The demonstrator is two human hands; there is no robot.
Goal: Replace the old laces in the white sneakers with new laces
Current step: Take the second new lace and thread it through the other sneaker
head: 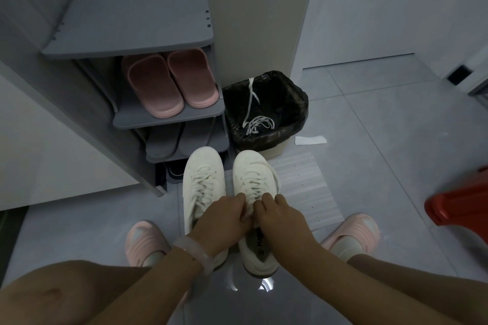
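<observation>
Grey tiled floor (369, 119) and what sits on it — all placed from the bin.

A bin lined with a black bag (265, 111) stands on the floor; touching its left side is a grey shoe rack (169, 116), its lower tiers holding pink slippers (169, 82) and grey ones (163, 140). Just in front of the bin lie two white sneakers (203, 179), side by side, toes toward it — the right one resting on a pale ribbed sheet (303, 185). A white paper scrap (310, 140) lies just right of the bin. A red stool (459, 200) stands well to its right.
</observation>
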